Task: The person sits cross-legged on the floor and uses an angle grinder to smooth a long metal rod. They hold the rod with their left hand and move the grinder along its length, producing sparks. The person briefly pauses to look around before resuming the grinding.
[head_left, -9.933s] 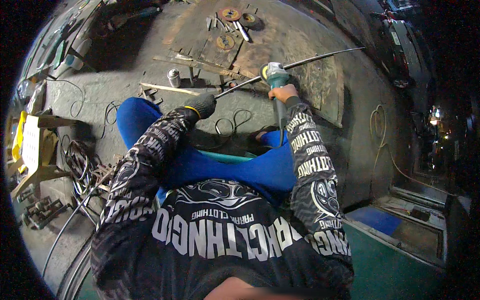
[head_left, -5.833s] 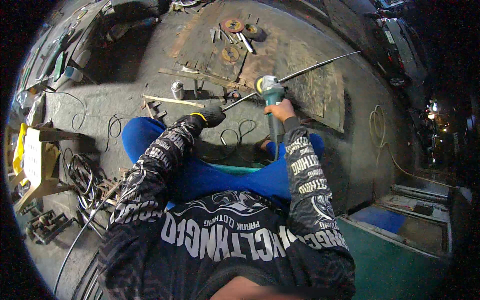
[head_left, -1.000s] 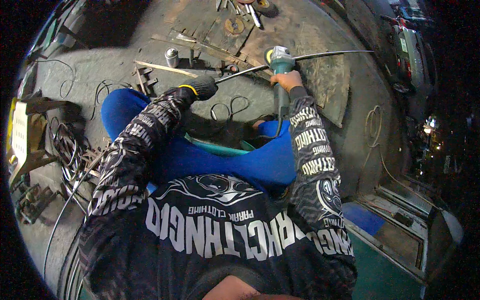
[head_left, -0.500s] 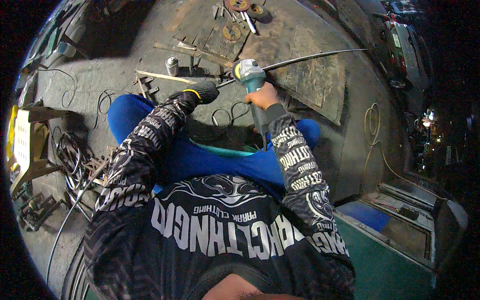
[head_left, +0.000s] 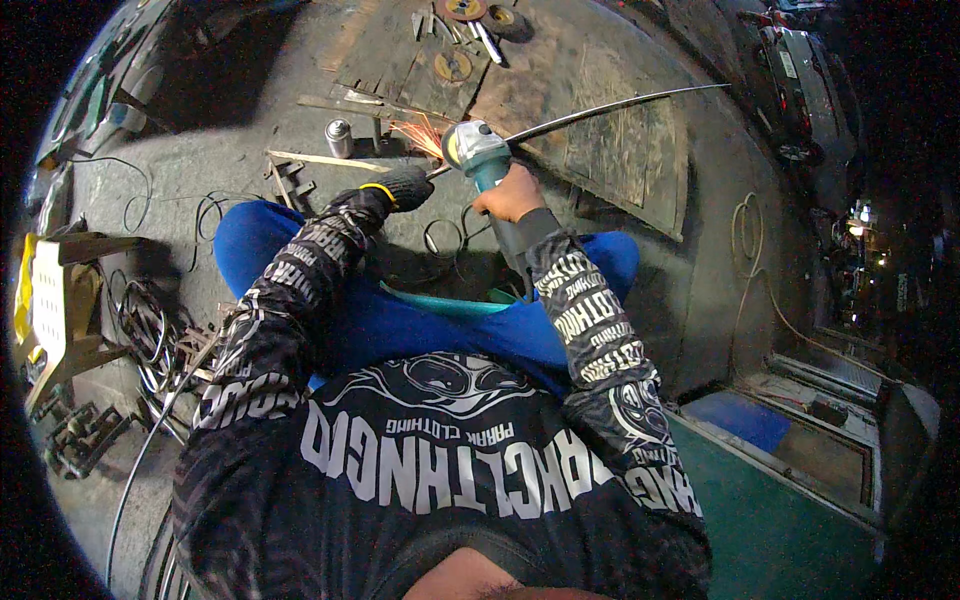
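Observation:
My right hand is bare and wraps round the body of a teal angle grinder. The grinder's yellowish disc meets a long thin metal rod, and orange sparks spray to the far left from the contact. In a dark glove with a yellow cuff, my left hand is closed on the rod's near end, just left of the grinder. From there the rod runs off to the far right, slightly curved in this view. The exact contact point is partly hidden by the grinder head.
A spray can stands beyond my left hand, near a wooden strip. Loose discs and metal pieces lie on worn boards ahead. A plastic stool and tangled cables sit at left; a yellow hose lies at right.
The grinder and my right hand have shifted slightly left along the rod, and sparks now fly from the disc. My left hand still grips the rod.

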